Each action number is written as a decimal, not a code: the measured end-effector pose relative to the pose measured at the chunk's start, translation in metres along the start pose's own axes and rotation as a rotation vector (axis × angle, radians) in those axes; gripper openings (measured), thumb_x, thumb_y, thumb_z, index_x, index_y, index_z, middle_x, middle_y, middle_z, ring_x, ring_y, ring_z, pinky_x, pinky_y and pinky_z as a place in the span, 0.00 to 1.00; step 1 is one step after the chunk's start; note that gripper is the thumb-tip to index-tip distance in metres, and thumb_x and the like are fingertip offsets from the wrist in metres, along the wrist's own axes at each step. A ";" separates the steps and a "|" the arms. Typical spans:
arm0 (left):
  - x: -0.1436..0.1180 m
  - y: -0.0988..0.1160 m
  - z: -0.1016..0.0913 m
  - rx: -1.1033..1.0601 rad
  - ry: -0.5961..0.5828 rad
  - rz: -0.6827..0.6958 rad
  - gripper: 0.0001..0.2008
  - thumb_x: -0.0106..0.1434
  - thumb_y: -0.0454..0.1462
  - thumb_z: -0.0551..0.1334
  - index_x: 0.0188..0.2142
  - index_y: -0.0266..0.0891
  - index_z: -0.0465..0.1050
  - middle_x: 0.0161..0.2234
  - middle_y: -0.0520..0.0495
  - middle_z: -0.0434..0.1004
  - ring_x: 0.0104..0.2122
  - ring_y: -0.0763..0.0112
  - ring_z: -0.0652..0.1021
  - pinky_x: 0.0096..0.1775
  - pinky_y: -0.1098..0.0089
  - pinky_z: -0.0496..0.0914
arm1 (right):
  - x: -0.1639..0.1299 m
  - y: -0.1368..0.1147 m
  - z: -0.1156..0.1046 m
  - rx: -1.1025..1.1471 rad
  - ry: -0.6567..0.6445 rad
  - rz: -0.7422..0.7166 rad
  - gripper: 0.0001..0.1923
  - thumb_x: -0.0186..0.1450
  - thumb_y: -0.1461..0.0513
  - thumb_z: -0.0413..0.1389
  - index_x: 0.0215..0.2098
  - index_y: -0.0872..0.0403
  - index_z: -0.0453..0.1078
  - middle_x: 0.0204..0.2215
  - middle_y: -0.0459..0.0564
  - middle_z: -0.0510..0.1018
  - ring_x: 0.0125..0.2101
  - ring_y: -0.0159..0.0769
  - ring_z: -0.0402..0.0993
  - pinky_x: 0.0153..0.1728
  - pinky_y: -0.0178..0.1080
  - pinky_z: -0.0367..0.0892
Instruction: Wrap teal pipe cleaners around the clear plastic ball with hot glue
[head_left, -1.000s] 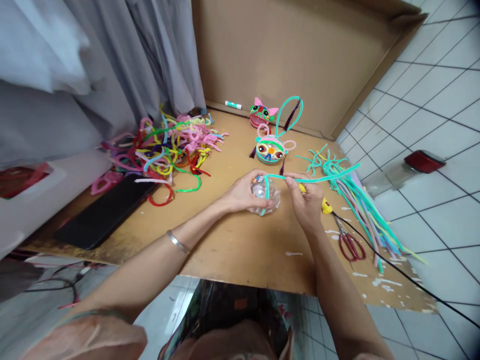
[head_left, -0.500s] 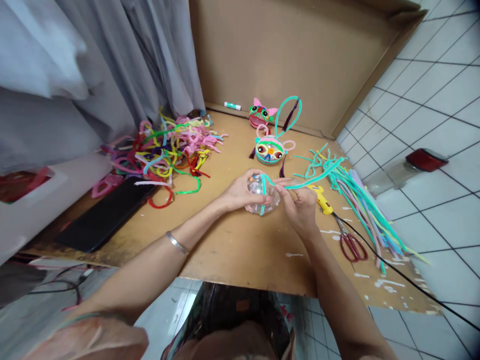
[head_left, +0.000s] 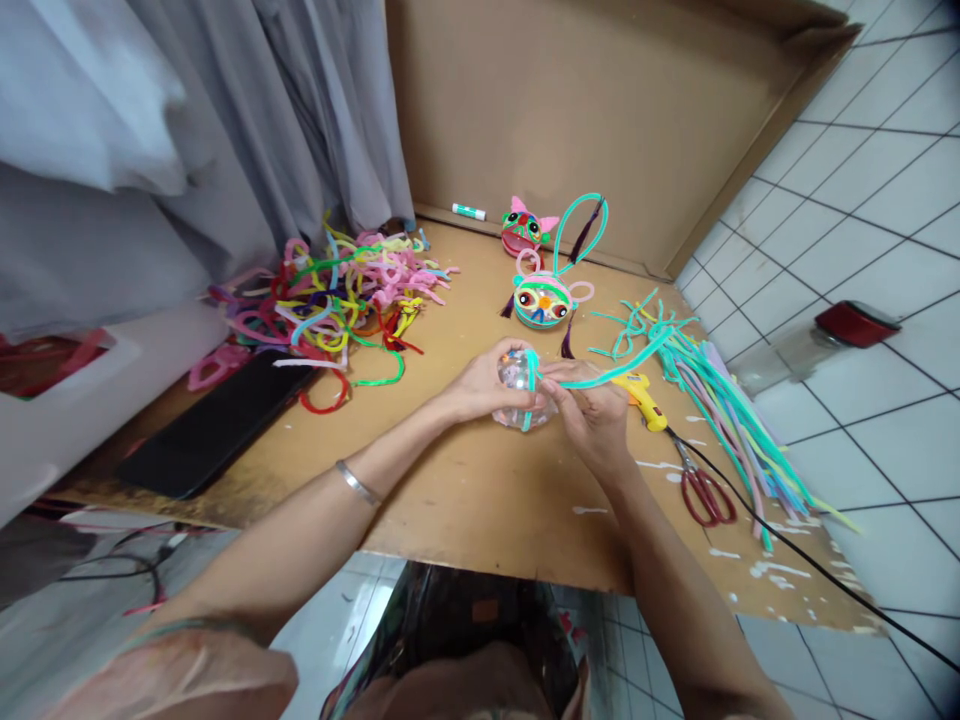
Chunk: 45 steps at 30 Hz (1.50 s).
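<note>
My left hand [head_left: 491, 385] is closed around a clear plastic ball [head_left: 514, 408], which it keeps above the table. A turquoise pipe cleaner [head_left: 626, 368] runs over the ball as a band, and its free length stretches out to the right. At the ball's right side my right hand [head_left: 592, 400] pinches the pipe cleaner between thumb and fingers. Beyond the hands stands a finished-looking ball face [head_left: 541, 303] with pink ears, tassels and a turquoise loop. A smaller red and green face [head_left: 525, 228] with pink ears sits behind it.
Loose colourful pipe cleaners [head_left: 352, 290] are heaped at the left, beside a black phone-like slab [head_left: 217, 430]. To the right lie a yellow glue gun [head_left: 645, 402] with its black cord, red-handled scissors [head_left: 705, 495] and straight pipe cleaners [head_left: 739, 430]. A glue stick [head_left: 469, 212] rests near the cardboard wall [head_left: 540, 110].
My right hand has drawn the turquoise pipe cleaner slightly down and left against the ball. The band over the ball now sits straighter. The view has shifted a little.
</note>
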<state>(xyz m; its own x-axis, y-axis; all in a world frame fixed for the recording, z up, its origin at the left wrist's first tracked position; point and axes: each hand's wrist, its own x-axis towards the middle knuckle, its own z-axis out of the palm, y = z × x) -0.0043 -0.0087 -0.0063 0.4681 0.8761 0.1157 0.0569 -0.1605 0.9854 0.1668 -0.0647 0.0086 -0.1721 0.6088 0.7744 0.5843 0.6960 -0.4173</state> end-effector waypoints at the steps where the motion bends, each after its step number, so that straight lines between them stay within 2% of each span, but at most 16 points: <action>1: 0.000 0.000 0.000 0.003 0.001 -0.004 0.37 0.40 0.41 0.73 0.50 0.38 0.66 0.40 0.50 0.73 0.35 0.72 0.73 0.40 0.70 0.69 | 0.000 0.000 0.000 -0.009 0.000 -0.014 0.06 0.66 0.63 0.57 0.33 0.49 0.76 0.33 0.48 0.85 0.38 0.41 0.83 0.44 0.47 0.77; 7: -0.001 0.001 0.000 0.013 0.003 -0.014 0.37 0.40 0.41 0.73 0.51 0.38 0.66 0.40 0.50 0.75 0.36 0.70 0.75 0.41 0.68 0.71 | 0.001 -0.002 -0.001 -0.042 -0.006 -0.090 0.06 0.66 0.66 0.57 0.33 0.49 0.75 0.33 0.48 0.85 0.37 0.40 0.82 0.44 0.47 0.77; 16: -0.001 0.003 0.000 0.024 0.005 -0.026 0.36 0.41 0.39 0.71 0.51 0.38 0.67 0.39 0.51 0.74 0.35 0.71 0.74 0.41 0.68 0.70 | 0.001 -0.002 -0.001 -0.094 -0.036 -0.091 0.06 0.66 0.63 0.57 0.33 0.49 0.76 0.33 0.49 0.84 0.39 0.41 0.82 0.47 0.48 0.75; 25: 0.000 -0.003 -0.001 0.028 0.004 -0.020 0.36 0.41 0.40 0.72 0.51 0.40 0.67 0.41 0.50 0.74 0.37 0.69 0.75 0.43 0.66 0.70 | -0.003 0.001 0.001 -0.033 -0.056 -0.031 0.05 0.66 0.63 0.57 0.34 0.49 0.76 0.34 0.49 0.84 0.37 0.41 0.82 0.47 0.49 0.76; 32: 0.000 0.003 -0.001 -0.032 -0.004 -0.043 0.35 0.39 0.40 0.71 0.49 0.39 0.66 0.42 0.49 0.74 0.39 0.68 0.74 0.46 0.66 0.69 | -0.001 -0.004 0.000 0.035 -0.050 0.025 0.05 0.66 0.62 0.58 0.33 0.48 0.76 0.35 0.49 0.84 0.39 0.41 0.82 0.46 0.48 0.76; 45: 0.000 0.004 -0.003 -0.061 -0.022 -0.055 0.34 0.39 0.41 0.72 0.47 0.38 0.67 0.38 0.51 0.73 0.37 0.69 0.74 0.43 0.68 0.69 | 0.000 -0.007 -0.002 0.067 -0.061 0.056 0.07 0.67 0.62 0.57 0.31 0.50 0.75 0.37 0.50 0.84 0.40 0.40 0.81 0.46 0.47 0.74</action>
<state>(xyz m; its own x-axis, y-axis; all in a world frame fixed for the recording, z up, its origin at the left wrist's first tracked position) -0.0065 -0.0079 -0.0017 0.4853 0.8724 0.0587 0.0299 -0.0836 0.9960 0.1643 -0.0703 0.0125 -0.1896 0.6680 0.7196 0.5405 0.6829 -0.4914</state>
